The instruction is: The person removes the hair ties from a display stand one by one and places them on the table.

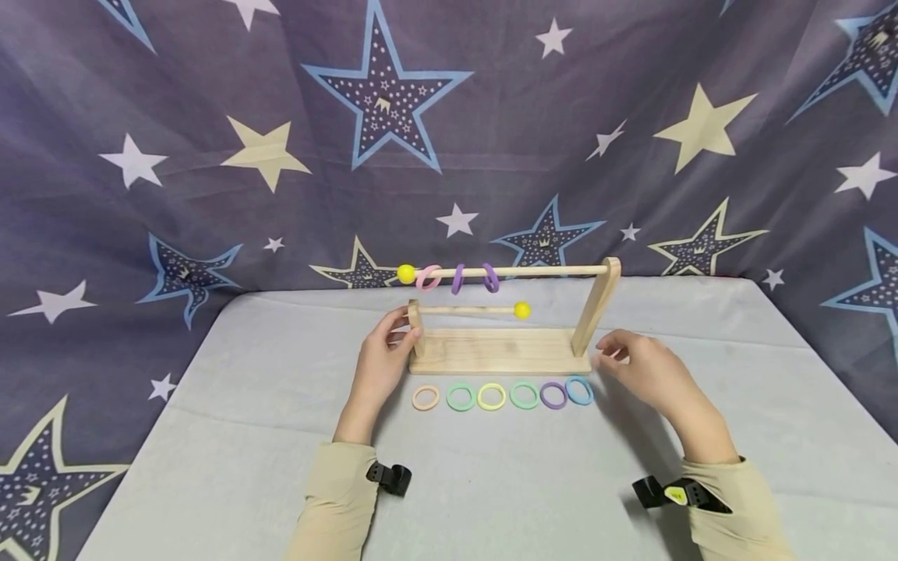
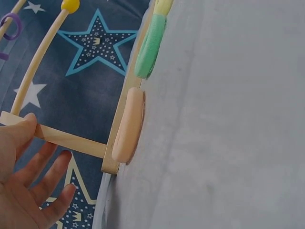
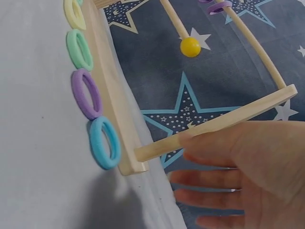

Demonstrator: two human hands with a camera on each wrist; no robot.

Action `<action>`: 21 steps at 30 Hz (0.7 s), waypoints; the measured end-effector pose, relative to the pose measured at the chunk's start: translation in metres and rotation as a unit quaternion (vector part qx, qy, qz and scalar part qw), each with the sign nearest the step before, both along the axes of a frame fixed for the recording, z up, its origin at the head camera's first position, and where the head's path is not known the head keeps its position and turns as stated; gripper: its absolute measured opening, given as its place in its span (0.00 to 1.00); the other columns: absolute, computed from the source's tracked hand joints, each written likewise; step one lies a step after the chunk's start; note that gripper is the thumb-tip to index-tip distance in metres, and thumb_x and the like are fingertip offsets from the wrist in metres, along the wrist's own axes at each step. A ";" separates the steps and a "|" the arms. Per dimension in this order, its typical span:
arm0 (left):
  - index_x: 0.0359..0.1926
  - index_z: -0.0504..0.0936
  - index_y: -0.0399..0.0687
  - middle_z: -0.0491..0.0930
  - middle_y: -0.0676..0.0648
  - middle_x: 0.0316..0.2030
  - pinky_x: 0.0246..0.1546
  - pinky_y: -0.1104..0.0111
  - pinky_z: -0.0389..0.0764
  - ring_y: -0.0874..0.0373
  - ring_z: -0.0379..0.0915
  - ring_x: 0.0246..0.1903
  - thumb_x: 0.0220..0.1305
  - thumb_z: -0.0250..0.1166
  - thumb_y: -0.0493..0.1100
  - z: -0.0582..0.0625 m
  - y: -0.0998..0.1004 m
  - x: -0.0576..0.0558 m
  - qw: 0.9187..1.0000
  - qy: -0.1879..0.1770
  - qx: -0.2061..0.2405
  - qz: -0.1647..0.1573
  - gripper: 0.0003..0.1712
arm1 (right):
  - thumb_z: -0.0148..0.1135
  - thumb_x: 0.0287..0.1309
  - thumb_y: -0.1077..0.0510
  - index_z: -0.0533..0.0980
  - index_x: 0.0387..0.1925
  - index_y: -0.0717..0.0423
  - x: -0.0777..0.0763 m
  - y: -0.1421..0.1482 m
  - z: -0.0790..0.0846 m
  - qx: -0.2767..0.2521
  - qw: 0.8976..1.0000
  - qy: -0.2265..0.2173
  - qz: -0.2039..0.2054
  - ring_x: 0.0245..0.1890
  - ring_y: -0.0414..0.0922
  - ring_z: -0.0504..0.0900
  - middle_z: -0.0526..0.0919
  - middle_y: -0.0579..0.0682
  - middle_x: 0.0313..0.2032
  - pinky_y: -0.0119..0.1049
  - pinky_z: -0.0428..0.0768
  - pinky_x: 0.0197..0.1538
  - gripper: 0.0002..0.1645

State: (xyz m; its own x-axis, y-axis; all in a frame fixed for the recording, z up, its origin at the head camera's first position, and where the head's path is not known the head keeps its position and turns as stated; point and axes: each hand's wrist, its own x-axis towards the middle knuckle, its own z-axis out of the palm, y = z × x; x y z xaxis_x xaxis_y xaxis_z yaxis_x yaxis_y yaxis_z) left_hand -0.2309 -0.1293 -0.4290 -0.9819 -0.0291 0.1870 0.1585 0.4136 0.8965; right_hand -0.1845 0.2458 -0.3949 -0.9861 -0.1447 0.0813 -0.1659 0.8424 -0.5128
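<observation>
A wooden rack (image 1: 505,351) stands on the table with a long upper rod (image 1: 540,271) and a short lower rod (image 1: 466,310), each ending in a yellow ball. My left hand (image 1: 382,358) pinches the short left post (image 2: 71,140) between thumb and fingers. One pink hair tie (image 1: 428,278) and two purple hair ties (image 1: 491,278) hang on the upper rod. Beside the rack's right end is my right hand (image 1: 645,370), fingers loosely bent and holding nothing. In the right wrist view its thumb overlaps the tall post (image 3: 219,121).
Several hair ties lie in a row before the base: peach (image 1: 425,397), green (image 1: 461,396), yellow (image 1: 492,396), another green (image 1: 525,395), purple (image 1: 553,395) and blue (image 1: 579,390). A star-patterned cloth (image 1: 449,179) hangs behind the grey-covered table (image 1: 491,491).
</observation>
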 end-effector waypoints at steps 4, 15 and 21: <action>0.66 0.73 0.45 0.79 0.40 0.56 0.53 0.55 0.77 0.46 0.79 0.50 0.69 0.64 0.43 0.000 0.000 0.000 1.000 0.000 0.000 0.001 0.26 | 0.63 0.66 0.54 0.78 0.50 0.62 -0.002 -0.001 -0.003 -0.021 0.999 0.039 -0.023 0.46 0.62 0.81 0.85 0.62 0.43 0.60 0.76 0.46 0.18; 0.66 0.73 0.45 0.80 0.40 0.55 0.52 0.55 0.78 0.46 0.79 0.50 0.69 0.64 0.43 -0.002 0.000 0.000 1.000 0.001 0.000 0.001 0.26 | 0.67 0.63 0.59 0.77 0.51 0.67 -0.009 -0.015 -0.017 -0.158 0.972 0.161 -0.071 0.46 0.61 0.82 0.83 0.64 0.47 0.56 0.77 0.48 0.19; 0.66 0.73 0.45 0.79 0.39 0.56 0.52 0.54 0.77 0.46 0.79 0.50 0.69 0.64 0.43 0.000 0.000 0.000 1.000 0.001 -0.003 0.000 0.26 | 0.66 0.63 0.61 0.75 0.54 0.69 -0.013 -0.024 -0.020 -0.239 0.953 0.149 -0.113 0.50 0.56 0.80 0.82 0.63 0.50 0.49 0.77 0.50 0.21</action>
State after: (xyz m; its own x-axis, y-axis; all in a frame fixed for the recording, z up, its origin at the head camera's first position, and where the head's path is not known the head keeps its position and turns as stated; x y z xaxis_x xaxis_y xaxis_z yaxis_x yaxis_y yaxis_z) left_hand -0.2307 -0.1290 -0.4288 -0.9815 -0.0279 0.1893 0.1606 0.4181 0.8941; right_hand -0.1970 0.2215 -0.4150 -0.9109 0.1917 0.3654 -0.2058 0.5562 -0.8051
